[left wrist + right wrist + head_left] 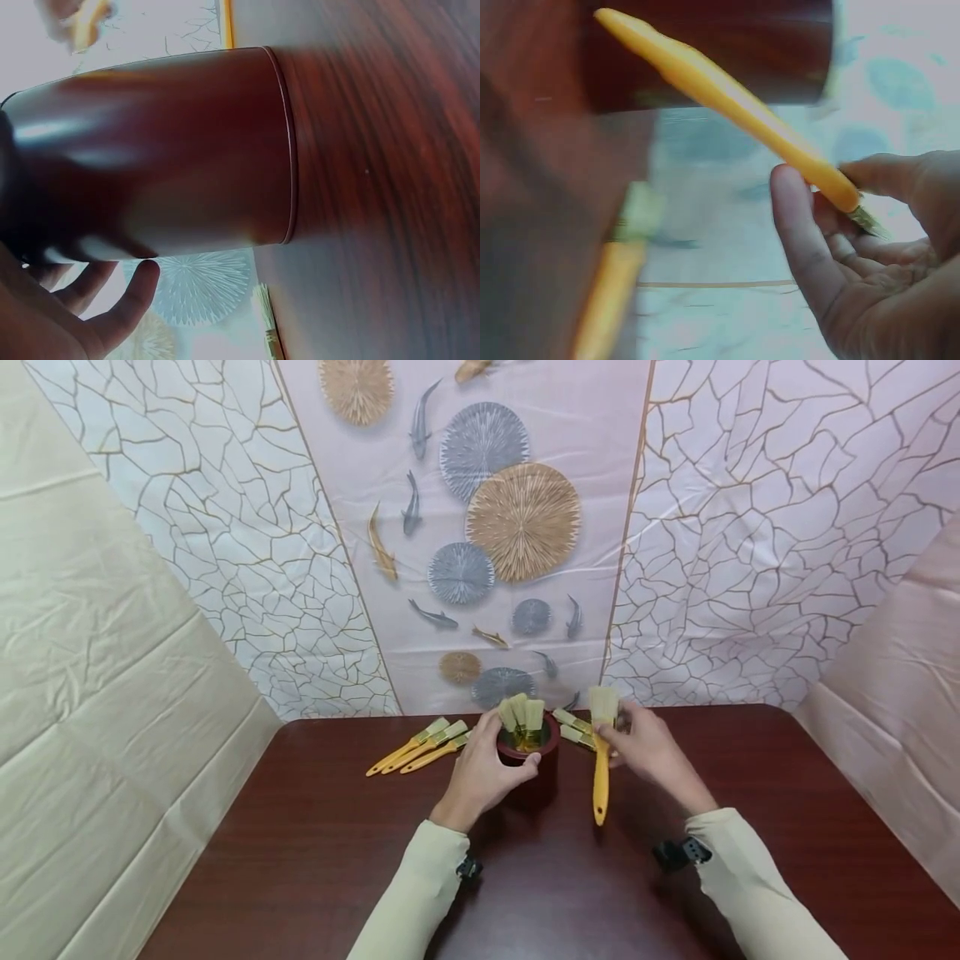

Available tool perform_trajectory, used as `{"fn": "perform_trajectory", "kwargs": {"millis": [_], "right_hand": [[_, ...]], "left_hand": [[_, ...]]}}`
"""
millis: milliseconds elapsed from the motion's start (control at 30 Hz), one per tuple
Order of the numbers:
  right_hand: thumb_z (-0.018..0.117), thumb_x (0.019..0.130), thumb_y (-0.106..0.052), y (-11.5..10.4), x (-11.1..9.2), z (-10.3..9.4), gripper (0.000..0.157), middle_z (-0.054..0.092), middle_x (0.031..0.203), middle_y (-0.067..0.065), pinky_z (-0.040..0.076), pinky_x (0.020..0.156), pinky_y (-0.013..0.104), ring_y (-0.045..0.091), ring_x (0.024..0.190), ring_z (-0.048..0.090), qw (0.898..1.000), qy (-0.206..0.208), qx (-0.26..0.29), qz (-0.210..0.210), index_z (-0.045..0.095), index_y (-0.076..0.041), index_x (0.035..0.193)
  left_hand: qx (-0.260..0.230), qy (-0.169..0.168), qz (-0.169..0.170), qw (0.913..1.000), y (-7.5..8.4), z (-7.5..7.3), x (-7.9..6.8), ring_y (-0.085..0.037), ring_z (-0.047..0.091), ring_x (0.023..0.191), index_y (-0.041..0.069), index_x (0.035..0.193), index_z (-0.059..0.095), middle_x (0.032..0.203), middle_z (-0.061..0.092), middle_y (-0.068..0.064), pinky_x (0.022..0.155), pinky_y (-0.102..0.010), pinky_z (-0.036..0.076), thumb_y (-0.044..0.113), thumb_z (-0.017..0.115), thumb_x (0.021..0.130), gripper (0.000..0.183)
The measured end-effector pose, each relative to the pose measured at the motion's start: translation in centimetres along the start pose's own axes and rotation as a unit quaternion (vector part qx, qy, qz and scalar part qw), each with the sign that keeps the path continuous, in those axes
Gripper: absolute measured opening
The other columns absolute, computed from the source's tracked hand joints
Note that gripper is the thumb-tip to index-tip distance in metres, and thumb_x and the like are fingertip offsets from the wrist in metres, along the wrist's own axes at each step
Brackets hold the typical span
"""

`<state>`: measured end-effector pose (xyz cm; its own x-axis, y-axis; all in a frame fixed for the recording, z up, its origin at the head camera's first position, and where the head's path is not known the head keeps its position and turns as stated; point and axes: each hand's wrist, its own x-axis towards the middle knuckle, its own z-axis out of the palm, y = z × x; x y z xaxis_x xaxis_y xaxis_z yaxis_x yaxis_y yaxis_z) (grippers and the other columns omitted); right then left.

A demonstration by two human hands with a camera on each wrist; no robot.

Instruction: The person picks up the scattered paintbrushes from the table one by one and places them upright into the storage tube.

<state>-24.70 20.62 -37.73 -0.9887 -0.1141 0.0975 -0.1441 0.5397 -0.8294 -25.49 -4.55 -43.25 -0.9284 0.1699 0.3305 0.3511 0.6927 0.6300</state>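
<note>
A dark red cylindrical holder (187, 157) stands upright on the table, with several paintbrushes (521, 714) in it, bristles up. My left hand (483, 768) grips it near the rim, thumb on the near side and fingers round the left. To the right of the holder, my right hand (648, 747) pinches a paintbrush (602, 768) by thumb and fingers close to its metal band. That brush has pale bristles pointing up and a yellow handle (735, 105) hanging downward, apart from the holder. Behind it, two more paintbrushes (573, 729) lie on the table, partly hidden by the right hand.
Left of the holder, three yellow-handled paintbrushes (420, 747) lie side by side on the dark red wooden table (337, 860). A patterned cloth (487, 635) hangs behind the table's back edge. Pale cloth walls (135, 735) flank both sides.
</note>
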Motion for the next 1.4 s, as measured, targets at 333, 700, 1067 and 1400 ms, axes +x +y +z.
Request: {"fn": "perform_trajectory", "kwargs": {"millis": [333, 700, 1067, 1400], "right_hand": [[0.050, 0.104, -0.029, -7.3, -0.6, -2.1, 0.034, 0.061, 0.100, 0.017, 0.057, 0.060, 0.028, 0.027, 0.082, 0.066, 0.981, 0.126, 0.000, -0.148, 0.049, -0.004, 0.127], [0.061, 0.099, -0.016, -9.8, -0.4, 0.8, 0.025, 0.066, 0.098, 0.015, 0.056, 0.058, 0.029, 0.025, 0.083, 0.067, 0.948, 0.192, -0.030, -0.253, 0.056, 0.000, 0.118], [0.067, 0.088, -0.008, -7.2, 1.0, 3.8, 0.024, 0.060, 0.081, 0.010, 0.048, 0.056, 0.034, 0.022, 0.068, 0.060, 0.975, 0.134, -0.052, -0.168, 0.051, -0.004, 0.106], [0.067, 0.094, -0.024, -5.0, 1.8, 5.4, 0.030, 0.059, 0.071, 0.006, 0.042, 0.055, 0.035, 0.019, 0.057, 0.052, 0.983, 0.082, -0.121, -0.111, 0.063, -0.005, 0.117]], "left_hand": [[0.016, 0.010, -0.019, 0.9997, 0.4, 0.2, -0.7, -0.019, 0.045, 0.134, 0.021, 0.152, 0.038, 0.155, 0.035, 0.005, 0.095, -0.050, 0.049, 0.070, 0.061, 0.080, 0.091], [0.016, 0.024, -0.022, 0.9993, 0.7, 0.1, -0.8, -0.019, 0.046, 0.133, 0.020, 0.152, 0.039, 0.153, 0.038, 0.004, 0.095, -0.053, 0.048, 0.070, 0.062, 0.079, 0.092], [0.006, 0.031, -0.020, 0.9993, 0.6, 0.4, -1.0, -0.016, 0.050, 0.126, 0.025, 0.151, 0.039, 0.150, 0.040, 0.008, 0.091, -0.052, 0.050, 0.067, 0.067, 0.079, 0.087], [0.022, 0.029, -0.015, 0.9992, 0.7, 0.5, -0.8, -0.018, 0.049, 0.129, 0.023, 0.150, 0.040, 0.152, 0.038, 0.007, 0.089, -0.053, 0.051, 0.068, 0.064, 0.080, 0.087]]}}
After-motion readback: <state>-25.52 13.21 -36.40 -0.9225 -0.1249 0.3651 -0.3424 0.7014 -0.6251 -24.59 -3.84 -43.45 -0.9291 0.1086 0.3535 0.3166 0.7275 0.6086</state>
